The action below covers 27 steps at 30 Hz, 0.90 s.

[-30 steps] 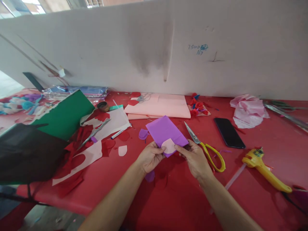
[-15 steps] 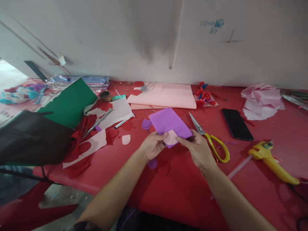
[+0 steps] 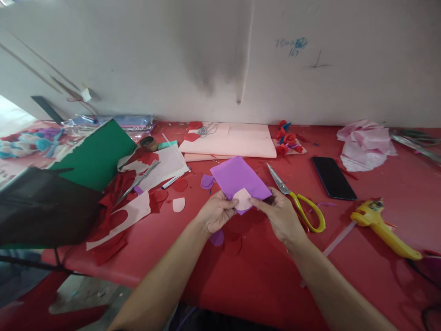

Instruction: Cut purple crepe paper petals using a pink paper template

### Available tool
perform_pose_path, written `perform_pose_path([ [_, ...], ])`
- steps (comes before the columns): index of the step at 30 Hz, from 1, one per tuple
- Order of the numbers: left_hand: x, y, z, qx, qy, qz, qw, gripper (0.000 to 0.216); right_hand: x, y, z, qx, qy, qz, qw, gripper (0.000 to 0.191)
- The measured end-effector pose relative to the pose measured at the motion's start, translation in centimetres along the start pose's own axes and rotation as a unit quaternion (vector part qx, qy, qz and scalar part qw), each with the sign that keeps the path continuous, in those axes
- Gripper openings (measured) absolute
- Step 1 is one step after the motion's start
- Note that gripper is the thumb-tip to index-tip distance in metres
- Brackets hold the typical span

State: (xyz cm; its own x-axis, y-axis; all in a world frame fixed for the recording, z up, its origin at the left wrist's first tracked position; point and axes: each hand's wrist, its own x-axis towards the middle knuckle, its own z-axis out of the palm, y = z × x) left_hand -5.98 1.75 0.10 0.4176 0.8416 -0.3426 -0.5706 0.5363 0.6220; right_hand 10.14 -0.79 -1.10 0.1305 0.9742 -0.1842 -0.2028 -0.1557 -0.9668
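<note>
Little has moved since the earlier frames: both hands keep the same pinch and only the head view drifts. Left hand [image 3: 216, 215] and right hand [image 3: 282, 216] each clamp thumb and fingers on the near edge of the purple paper sheet [image 3: 237, 180], pressing a pink petal cutout [image 3: 242, 199] flat on top. The sheet sits mid-table, its far end seemingly resting on the red table [image 3: 262, 276]. Risks, as I judge them: the cutout slips off line if a thumb loosens, the thin sheet creases or tears under the pinch, and the yellow scissors [image 3: 288, 195] lie just beside the right hand, an easy snag. Writing: blue handwriting [image 3: 291, 46] on the wall [image 3: 138, 59] reads roughly "7500" over "167", unclear. No brand is readable on the phone [image 3: 333, 177] or glue gun [image 3: 382, 225].
</note>
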Motion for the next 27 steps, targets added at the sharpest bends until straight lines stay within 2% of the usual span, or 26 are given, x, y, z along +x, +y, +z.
perform_pose_path([
  [7, 0.0, -0.3, 0.3, 0.007, 0.033, 0.005, 0.999, 0.022, -0.2, 0.1, 0.1, -0.01, -0.003, -0.006, 1.0, 0.037],
  [12, 0.1, -1.0, 0.5, 0.021, 0.075, 0.031, 0.997, 0.027, -0.4, 0.4, 0.3, -0.039, 0.004, -0.005, 0.999, 0.038],
  [18, 0.0, -1.0, 0.3, 0.019, 0.045, 0.031, 0.998, 0.033, -0.6, 0.0, 0.5, -0.024, -0.003, -0.005, 1.0, 0.035],
  [23, 0.1, -0.7, 0.0, 0.01, 0.043, 0.045, 0.998, 0.04, -1.0, -0.7, 0.5, -0.05, -0.023, -0.056, 0.997, 0.022],
  [27, 0.2, -0.6, -0.1, 0.012, 0.046, 0.047, 0.998, 0.043, -1.1, -0.7, 0.2, -0.074, -0.008, -0.069, 0.995, 0.022],
])
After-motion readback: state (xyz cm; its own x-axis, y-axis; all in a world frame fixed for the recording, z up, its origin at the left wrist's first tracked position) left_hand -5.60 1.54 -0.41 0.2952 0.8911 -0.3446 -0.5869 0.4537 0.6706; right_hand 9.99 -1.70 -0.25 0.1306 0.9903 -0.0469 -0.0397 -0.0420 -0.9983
